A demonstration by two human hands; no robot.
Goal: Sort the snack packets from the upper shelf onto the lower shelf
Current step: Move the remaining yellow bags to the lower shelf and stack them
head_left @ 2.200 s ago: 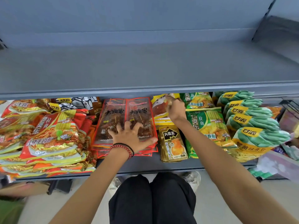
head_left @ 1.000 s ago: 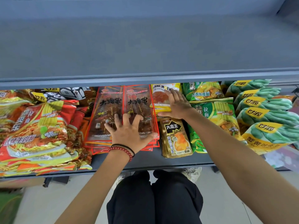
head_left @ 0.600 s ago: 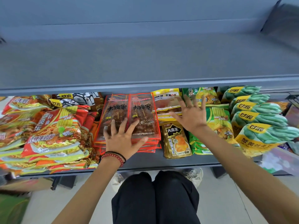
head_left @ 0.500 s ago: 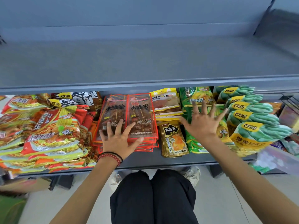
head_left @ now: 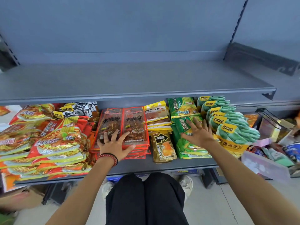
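Resting: left hand (head_left: 113,144) flat on red packets (head_left: 112,120) | right hand (head_left: 198,133) on green packets (head_left: 188,150) (both grips spread)

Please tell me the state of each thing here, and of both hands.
upper shelf: no packets in view on it
left hand: open, flat on red skewer packets
right hand: open, spread on green noodle packets
red skewer packets: stacked flat
green noodle packets: stacked flat
gold packet: lying flat, untouched
teal bean packets: overlapping row
red noodle packets: loose pile

Head view; near, facing down at shelves (head_left: 146,93).
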